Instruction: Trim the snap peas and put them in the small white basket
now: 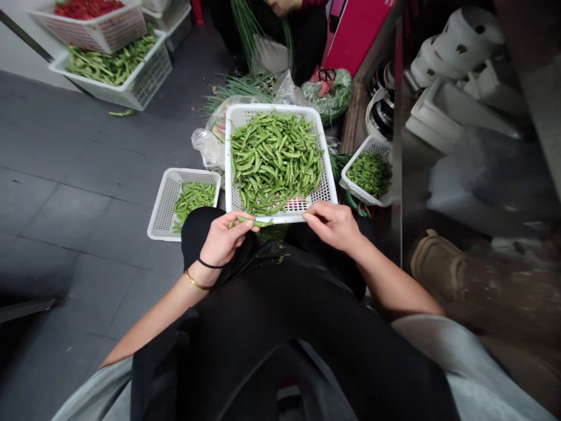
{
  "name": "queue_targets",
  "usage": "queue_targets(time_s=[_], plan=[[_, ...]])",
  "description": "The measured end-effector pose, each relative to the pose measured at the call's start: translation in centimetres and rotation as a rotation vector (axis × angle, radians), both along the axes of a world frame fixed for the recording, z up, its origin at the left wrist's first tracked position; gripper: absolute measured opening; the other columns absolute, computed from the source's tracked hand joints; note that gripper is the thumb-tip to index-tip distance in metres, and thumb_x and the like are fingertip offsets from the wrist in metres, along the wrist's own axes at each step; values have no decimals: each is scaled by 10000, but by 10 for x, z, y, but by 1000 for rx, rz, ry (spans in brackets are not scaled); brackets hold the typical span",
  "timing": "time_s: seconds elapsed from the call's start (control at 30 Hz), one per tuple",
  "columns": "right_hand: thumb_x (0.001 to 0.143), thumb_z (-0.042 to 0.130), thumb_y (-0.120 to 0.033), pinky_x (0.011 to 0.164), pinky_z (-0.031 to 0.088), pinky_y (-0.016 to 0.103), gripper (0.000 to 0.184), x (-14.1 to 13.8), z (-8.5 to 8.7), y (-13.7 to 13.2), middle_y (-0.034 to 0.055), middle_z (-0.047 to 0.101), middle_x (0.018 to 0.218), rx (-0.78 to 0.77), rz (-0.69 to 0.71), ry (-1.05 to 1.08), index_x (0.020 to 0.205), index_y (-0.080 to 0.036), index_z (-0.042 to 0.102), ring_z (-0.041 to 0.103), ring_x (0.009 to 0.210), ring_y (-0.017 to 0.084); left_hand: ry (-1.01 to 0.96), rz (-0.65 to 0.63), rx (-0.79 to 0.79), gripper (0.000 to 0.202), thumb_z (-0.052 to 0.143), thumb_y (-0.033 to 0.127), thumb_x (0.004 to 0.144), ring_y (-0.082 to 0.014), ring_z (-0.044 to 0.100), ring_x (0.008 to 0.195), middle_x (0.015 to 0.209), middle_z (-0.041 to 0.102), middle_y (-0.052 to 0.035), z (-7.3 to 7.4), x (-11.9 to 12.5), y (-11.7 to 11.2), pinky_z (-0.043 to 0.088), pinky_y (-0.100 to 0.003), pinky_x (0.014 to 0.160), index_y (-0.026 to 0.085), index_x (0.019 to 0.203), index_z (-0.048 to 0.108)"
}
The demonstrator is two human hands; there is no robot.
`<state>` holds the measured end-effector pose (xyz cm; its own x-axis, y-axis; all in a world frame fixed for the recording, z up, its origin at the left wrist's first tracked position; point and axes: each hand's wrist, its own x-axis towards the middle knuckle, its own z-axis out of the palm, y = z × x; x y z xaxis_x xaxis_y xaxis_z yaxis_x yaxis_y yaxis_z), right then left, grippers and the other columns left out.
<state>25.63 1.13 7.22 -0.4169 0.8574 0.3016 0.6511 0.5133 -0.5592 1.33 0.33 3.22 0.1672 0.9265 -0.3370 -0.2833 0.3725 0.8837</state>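
A pea pod (263,223) is held by the left hand (224,235), pinched between thumb and fingers at the near rim of a white basket (228,158), toward seven o'clock. The right hand (336,227) is drawn narrow at five o'clock; whether anything is gripped there cannot be told. The pod could be dropped if the pinch is loosened, and the heaped pods (277,158) spilled if the basket is nudged. The held pod is green, slim and seemingly whole.
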Motion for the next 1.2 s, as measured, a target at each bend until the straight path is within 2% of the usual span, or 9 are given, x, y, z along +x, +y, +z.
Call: queue_targets(time_s=[0.07,0.17,0.3,0.5,0.57,0.73,0.87,1.0,1.2], plan=[[889,505,-319,595,408,225,182,5,5,-1,15,605,709,-95,-17,3,832,-166,584,536,595,108,124,13,108,215,749,247,694,-41,366,410,640,671,-57,3,-3,-1,245,-177,398,116,839,661],[871,538,-408,607,412,240,360,-9,0,-4,74,634,934,-135,58,-123,1120,-147,538,570,682,133,295,-54,274,195,734,256,710,-82,461,501,616,636,-31,8,-4,-4,337,-203,480,124,841,678],[954,383,-325,605,362,254,301,-35,-17,-5,66,627,764,-100,271,-331,847,-143,598,551,671,150,478,-209,416,141,697,257,738,-62,381,470,548,523,29,14,-6,-8,283,-198,456,130,780,654],[966,345,-277,635,370,226,331,-43,-30,-9,40,622,730,-133,343,-80,759,-155,572,550,678,120,434,-535,377,223,621,331,805,-64,443,463,542,571,22,10,6,-16,329,-180,463,147,709,540],[965,351,-276,653,383,225,322,-38,-31,-11,50,633,752,-160,296,-32,793,-147,592,563,699,122,325,-449,284,262,556,379,852,-60,448,410,566,616,4,5,8,-15,317,-177,418,152,728,517],[932,449,-305,663,393,223,267,1,-20,-7,54,660,807,-405,339,-221,868,-158,662,589,715,123,66,62,102,257,538,385,852,-130,601,447,671,684,-58,-7,-7,1,342,-185,356,156,755,477],[761,672,-450,551,341,221,375,25,-13,20,15,675,711,-615,371,-523,1032,-190,676,580,597,129,-106,-29,-28,139,550,266,773,-191,631,478,658,688,-93,-10,-16,12,426,-242,380,138,737,508],[880,510,-265,600,351,237,201,-1,-46,69,54,704,851,-366,223,-634,939,-197,690,617,718,153,-268,-137,-132,102,572,166,679,-124,504,378,559,605,-29,-10,-15,16,344,-210,341,125,772,567],[807,528,-121,598,344,271,235,-50,-112,122,162,686,974,-305,395,-877,999,-99,662,616,807,213,-268,-136,-213,141,691,201,712,-24,279,357,456,327,79,-7,-17,15,151,-142,347,132,694,570]])
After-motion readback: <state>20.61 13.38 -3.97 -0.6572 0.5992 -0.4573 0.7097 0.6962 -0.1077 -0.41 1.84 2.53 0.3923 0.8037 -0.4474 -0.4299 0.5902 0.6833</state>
